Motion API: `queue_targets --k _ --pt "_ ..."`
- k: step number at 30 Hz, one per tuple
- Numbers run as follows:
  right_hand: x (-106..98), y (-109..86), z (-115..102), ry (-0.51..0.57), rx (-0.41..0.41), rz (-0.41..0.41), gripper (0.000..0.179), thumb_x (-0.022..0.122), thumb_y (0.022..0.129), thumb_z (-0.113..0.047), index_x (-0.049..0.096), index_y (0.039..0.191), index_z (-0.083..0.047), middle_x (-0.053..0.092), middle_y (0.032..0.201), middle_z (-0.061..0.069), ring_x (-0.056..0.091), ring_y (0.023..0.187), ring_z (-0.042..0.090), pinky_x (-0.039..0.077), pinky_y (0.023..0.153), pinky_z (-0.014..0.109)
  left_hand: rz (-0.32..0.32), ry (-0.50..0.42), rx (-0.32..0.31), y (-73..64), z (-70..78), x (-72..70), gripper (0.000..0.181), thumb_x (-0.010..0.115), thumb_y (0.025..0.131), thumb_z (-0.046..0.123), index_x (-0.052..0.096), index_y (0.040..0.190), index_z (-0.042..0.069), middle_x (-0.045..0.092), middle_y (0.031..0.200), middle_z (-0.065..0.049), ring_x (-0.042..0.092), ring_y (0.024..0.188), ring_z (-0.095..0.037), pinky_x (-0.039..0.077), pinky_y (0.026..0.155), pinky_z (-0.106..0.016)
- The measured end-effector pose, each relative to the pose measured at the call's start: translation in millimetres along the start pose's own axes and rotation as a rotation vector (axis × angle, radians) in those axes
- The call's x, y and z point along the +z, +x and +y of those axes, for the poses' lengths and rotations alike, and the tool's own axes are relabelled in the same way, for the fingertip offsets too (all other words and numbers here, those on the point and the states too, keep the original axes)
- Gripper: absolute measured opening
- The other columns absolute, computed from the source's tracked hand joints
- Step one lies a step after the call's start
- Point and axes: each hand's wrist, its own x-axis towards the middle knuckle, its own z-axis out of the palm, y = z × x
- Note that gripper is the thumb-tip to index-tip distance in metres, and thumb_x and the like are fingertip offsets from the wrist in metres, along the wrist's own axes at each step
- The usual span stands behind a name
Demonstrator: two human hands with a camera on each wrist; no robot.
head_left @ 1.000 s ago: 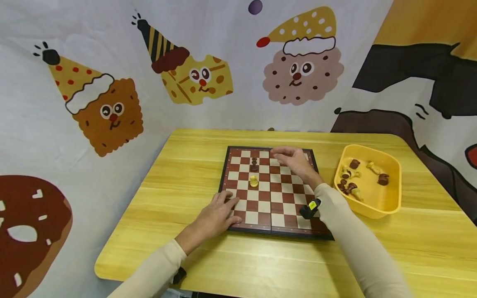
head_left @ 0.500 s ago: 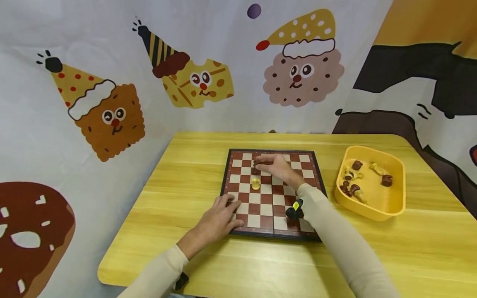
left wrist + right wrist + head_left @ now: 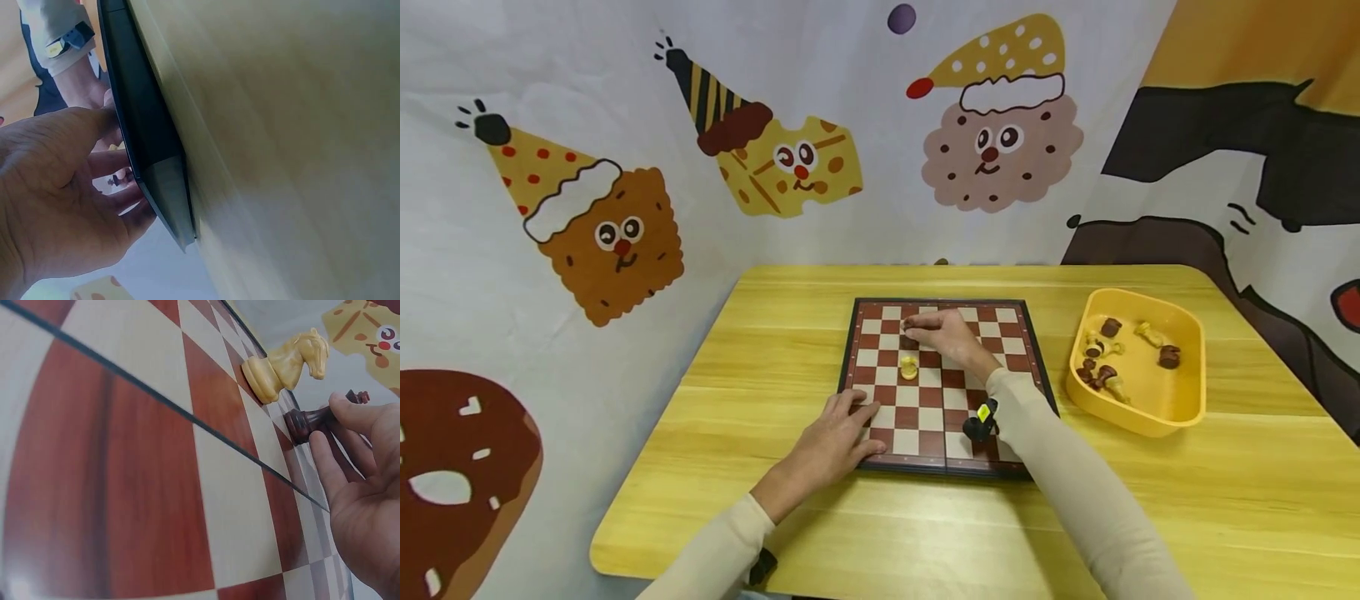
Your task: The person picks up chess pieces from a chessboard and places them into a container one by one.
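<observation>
My right hand [image 3: 951, 337] reaches over the far half of the chessboard [image 3: 906, 419]. Its thumb and fingers pinch the upper stem of a dark brown king [image 3: 302, 427], whose base stands upright at the board. On the near side of the king, a cream knight [image 3: 281, 367] stands on a dark square, apart from the fingers. My left hand [image 3: 831, 437] rests at the board's near left edge, its fingers lying over the surface. In the left wrist view, its thumb and fingers lie along the board's black rim [image 3: 142, 106].
To the right of the board stands a yellow plastic tub [image 3: 1191, 379] holding several loose dark and cream chess pieces. The wooden table [image 3: 760, 317] runs back to a wall cloth [image 3: 880, 233] printed with cartoon snacks.
My right hand has come left from over the board's right half and taken hold of the dark king. The knight and my left hand stay in place.
</observation>
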Motion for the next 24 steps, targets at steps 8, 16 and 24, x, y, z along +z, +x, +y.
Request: queue_targets --k 8,16,24 --pt "-5.1 -2.4 0.1 -0.037 0.015 0.022 0.035 0.071 0.099 -0.016 0.069 0.13 -0.001 0.066 0.128 0.015 0.063 0.117 0.028 0.054 0.095 0.039 -0.014 -0.008 0.003 0.9 2.6 -1.9 0.06 0.07 0.096 0.036 0.057 0.143 0.002 0.043 0.146 -0.022 0.039 0.134 -0.041 0.052 0.097 -0.052" --pt "-11.3 -3.6 -5.7 -0.061 -0.027 0.096 0.034 0.072 0.098 -0.018 0.07 0.128 -0.003 0.067 0.127 0.013 0.063 0.118 0.026 0.054 0.095 0.043 -0.008 -0.002 -0.011 -0.2 3.6 -2.5 0.06 0.071 0.095 0.036 0.057 0.143 0.001 0.044 0.145 -0.022 0.039 0.134 -0.041 0.052 0.098 -0.051" --pt "-29.2 -12.8 -11.3 -0.029 -0.001 0.106 0.035 0.072 0.098 -0.018 0.069 0.13 -0.002 0.068 0.126 0.013 0.064 0.113 0.026 0.054 0.094 0.046 -0.014 0.018 -0.004 0.3 4.6 -2.5 0.059 0.07 0.096 0.036 0.057 0.143 0.002 0.044 0.145 -0.023 0.04 0.134 -0.042 0.053 0.096 -0.052"
